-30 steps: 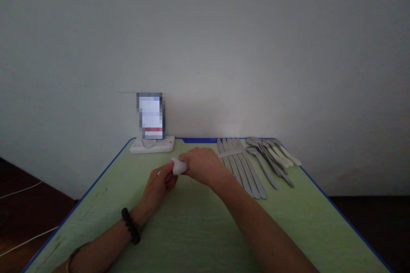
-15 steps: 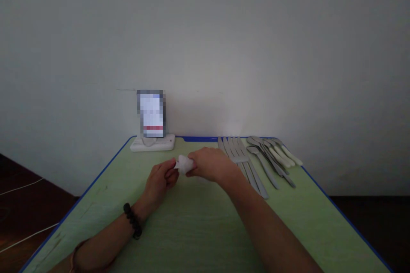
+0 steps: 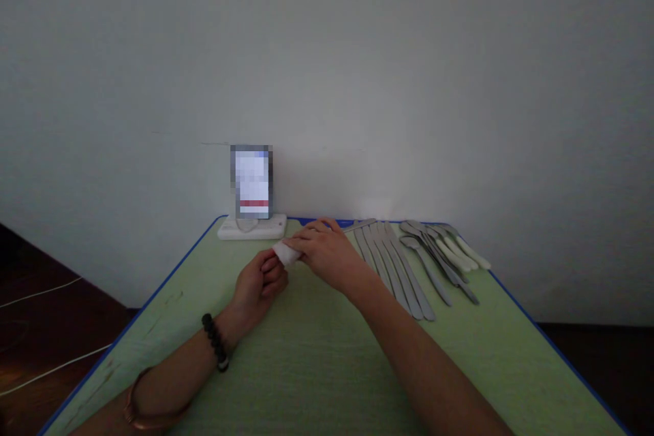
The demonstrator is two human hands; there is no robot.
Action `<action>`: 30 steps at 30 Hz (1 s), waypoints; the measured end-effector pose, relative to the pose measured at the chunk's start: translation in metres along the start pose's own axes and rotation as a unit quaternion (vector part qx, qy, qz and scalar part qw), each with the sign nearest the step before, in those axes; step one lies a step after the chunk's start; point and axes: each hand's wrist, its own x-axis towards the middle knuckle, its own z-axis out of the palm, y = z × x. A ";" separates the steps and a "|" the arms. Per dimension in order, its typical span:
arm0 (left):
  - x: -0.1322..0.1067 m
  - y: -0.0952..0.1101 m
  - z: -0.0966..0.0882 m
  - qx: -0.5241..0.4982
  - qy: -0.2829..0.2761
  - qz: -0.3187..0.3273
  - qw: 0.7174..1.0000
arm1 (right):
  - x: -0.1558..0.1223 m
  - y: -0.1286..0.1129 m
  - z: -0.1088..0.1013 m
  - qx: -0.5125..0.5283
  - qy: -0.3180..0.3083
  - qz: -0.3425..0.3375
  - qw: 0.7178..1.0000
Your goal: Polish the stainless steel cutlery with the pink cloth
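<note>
Both my hands meet over the table, around a folded white tissue (image 3: 287,253). My left hand (image 3: 260,279) is closed, thumb and fingers curled at the tissue's left edge, where the end of a knife appears to be gripped; that end is hidden. My right hand (image 3: 327,248) is closed over the tissue from above, its fingers pressing it. Beyond the right hand's knuckles a slim grey metal end of the knife (image 3: 360,225) sticks out to the right. The knife's middle is covered by tissue and fingers.
Right of my hands lie a row of knives (image 3: 403,272), a spoon (image 3: 428,271), and a pile of metal and white-handled cutlery (image 3: 452,248). A blurred-screen phone (image 3: 254,180) stands on a white base (image 3: 270,226) at the back left. The green table (image 3: 306,368) meets a wall.
My right hand has shifted slightly left and up, its fingers flatter over the tissue. The tissue has moved against my left fingers. The knife's protruding end has tilted up toward the wall.
</note>
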 end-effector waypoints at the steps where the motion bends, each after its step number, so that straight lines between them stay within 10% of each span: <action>1: 0.000 0.000 -0.001 -0.011 -0.015 -0.017 1.000 | -0.001 0.004 0.000 -0.004 -0.001 0.010 1.000; 10: -0.003 0.004 0.000 -0.045 -0.051 -0.059 0.996 | -0.023 0.062 -0.031 -0.060 -0.001 0.171 0.983; 21: -0.004 0.003 0.003 -0.047 -0.069 -0.096 0.992 | 0.000 0.012 -0.002 -0.040 -0.025 0.047 0.998; 30: -0.003 0.003 0.002 -0.048 -0.068 -0.089 0.993 | -0.024 0.072 -0.032 -0.055 -0.017 0.169 0.984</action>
